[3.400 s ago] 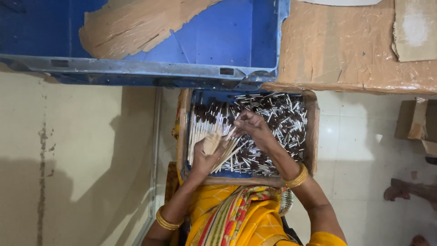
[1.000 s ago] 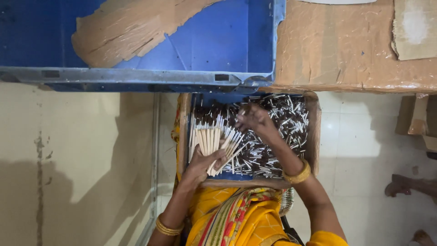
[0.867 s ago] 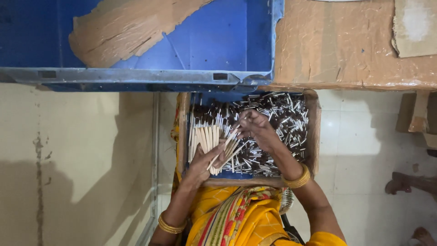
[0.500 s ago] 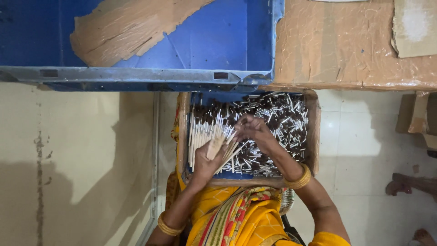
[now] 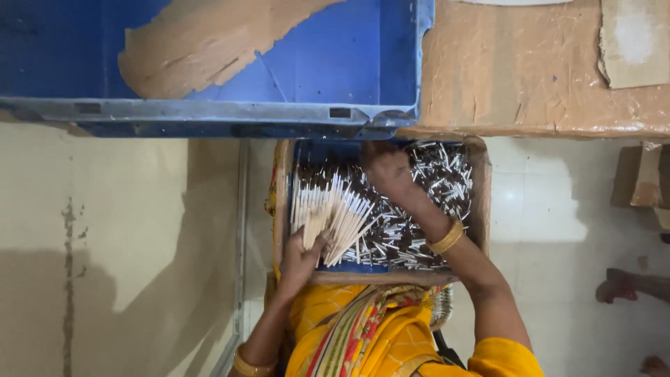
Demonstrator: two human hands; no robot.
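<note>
**Sticks [image 5: 335, 213] fanned in the left hand, loose heap under the right**

Wore yellow and orange cloth [image 5: 363, 335] nearest the camera, with a gold bangle [image 5: 447, 237] on the right wrist.

Held the bundle in the left hand [image 5: 301, 255], closed round the lower ends at the near-left corner of the wooden tray [image 5: 481, 202]. Let the pale tips splay away and to the right (a loose fan, not a squared sheaf). Rested it just over the tray's blue lining, touching the heap along its right edge.

Reached farther in with the right hand [image 5: 387, 167], palm down on the loose heap [image 5: 433, 202] of short dark-and-silver pieces filling the tray's middle and right. Could not tell, with the fingers hidden beneath the knuckles, whether spread or pinched on anything.

Judged best done as follows:
- with a firm squeeze low on the bundle, against slipping;
- with the ends tapped level on the tray floor before adding more;
- with only a few pieces gathered at a time, to avoid scattering the heap over the rim;
- with the fan tilted inward, over the tray rather than the floor.

Beyond the tray, a large blue crate [image 5: 335, 63] with a torn brown sheet inside. To its right, a brown cardboard box [image 5: 530, 70].
</note>
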